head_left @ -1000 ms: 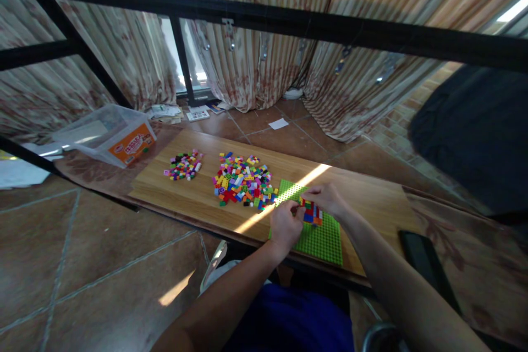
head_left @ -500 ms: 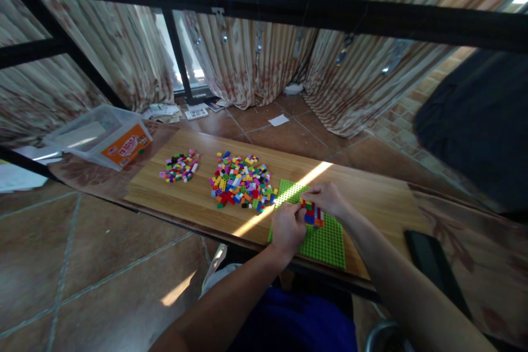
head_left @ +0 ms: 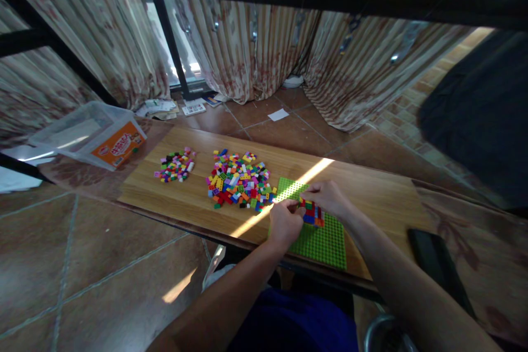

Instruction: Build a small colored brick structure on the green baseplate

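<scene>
A green studded baseplate (head_left: 325, 250) lies at the table's near edge, with a small block of joined toy bricks (head_left: 312, 215) on it in red, blue, orange and yellow. My left hand (head_left: 286, 224) is closed at the left side of this block, thumb against it. Whatever may be between its fingers is hidden. From the right, my right hand (head_left: 330, 198) reaches over the block's far side, its fingertips pinched together at the upper left corner. Yellow shows just below those fingertips, but the exact piece is too small to make out.
Left of the baseplate lies a large heap of loose toy bricks (head_left: 239, 179), with a smaller brick heap (head_left: 176, 166) beyond it. A clear plastic bin (head_left: 93, 135) with an orange label stands at the table's left end. A dark phone-like slab (head_left: 437, 264) lies at right.
The camera view has shifted slightly. My left hand's fingers have moved a little at the block's left side; my right hand stays at nearly the same place.
</scene>
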Available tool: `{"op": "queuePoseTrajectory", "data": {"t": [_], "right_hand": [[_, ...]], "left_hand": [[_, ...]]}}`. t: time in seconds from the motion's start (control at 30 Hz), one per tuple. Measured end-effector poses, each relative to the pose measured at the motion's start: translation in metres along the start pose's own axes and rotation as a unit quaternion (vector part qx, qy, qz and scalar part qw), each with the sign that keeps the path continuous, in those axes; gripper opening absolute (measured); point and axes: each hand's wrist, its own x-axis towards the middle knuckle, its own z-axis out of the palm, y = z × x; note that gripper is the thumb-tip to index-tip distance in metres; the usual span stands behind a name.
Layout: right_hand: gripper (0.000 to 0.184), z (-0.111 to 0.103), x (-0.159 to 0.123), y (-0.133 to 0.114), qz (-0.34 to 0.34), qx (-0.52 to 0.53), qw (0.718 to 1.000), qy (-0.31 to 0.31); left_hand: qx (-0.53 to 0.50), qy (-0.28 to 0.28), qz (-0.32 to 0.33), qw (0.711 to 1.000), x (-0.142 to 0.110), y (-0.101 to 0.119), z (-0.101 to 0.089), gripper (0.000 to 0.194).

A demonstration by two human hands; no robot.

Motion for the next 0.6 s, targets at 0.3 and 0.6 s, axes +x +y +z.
{"op": "queuePoseTrajectory", "data": {"t": [0.3,0.6], "right_hand": [[0.028,0.0,-0.007,-0.006,-0.033,-0.003,0.999,0.029],[0.05,0.003,-0.02,0.01,-0.041,-0.029,0.994,0.093]], "left_hand": [[0.028,-0.004,0.035,0.999,0.002,0.001,-0.002,0.014],[0.011,0.027,0.082,0.996,-0.008,-0.009,-0.002,0.018]]}}
